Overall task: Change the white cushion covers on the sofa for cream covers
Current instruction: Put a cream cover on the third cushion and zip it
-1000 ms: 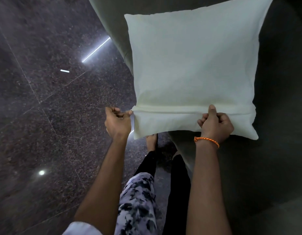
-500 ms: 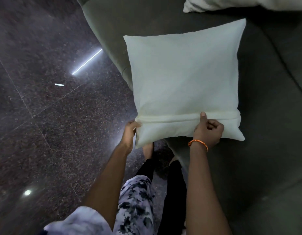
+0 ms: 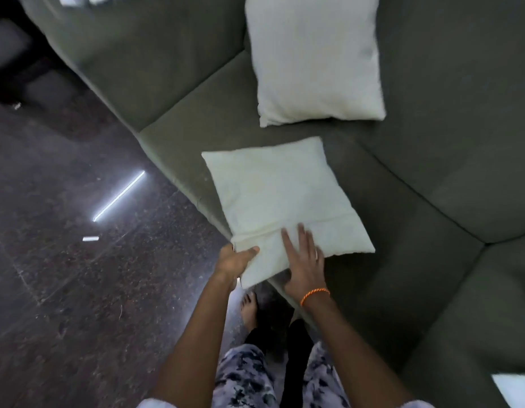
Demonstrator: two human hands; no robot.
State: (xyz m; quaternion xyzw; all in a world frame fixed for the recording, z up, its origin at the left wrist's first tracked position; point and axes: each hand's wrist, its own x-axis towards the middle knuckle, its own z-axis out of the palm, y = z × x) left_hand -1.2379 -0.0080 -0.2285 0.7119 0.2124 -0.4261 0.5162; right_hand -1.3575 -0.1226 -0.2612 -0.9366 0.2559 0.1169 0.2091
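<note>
A cream-covered cushion (image 3: 280, 195) lies flat on the grey-green sofa seat (image 3: 396, 231), its near corner overhanging the seat's front edge. My left hand (image 3: 236, 260) grips that near-left corner, thumb on top beside the closing seam. My right hand (image 3: 304, 260), with an orange wristband, lies on the cushion's near edge with fingers spread and straight. A second, whiter cushion (image 3: 315, 60) leans against the sofa back farther away.
The dark polished stone floor (image 3: 64, 275) fills the left, with a light strip reflected in it. My legs and bare feet stand at the sofa's front edge. A pale cloth piece (image 3: 514, 390) shows at the lower right corner on the seat.
The cushion went from upright in both hands to lying on the seat. My right hand let go of the seam and flattened on the cover. The view lifted, showing the second cushion.
</note>
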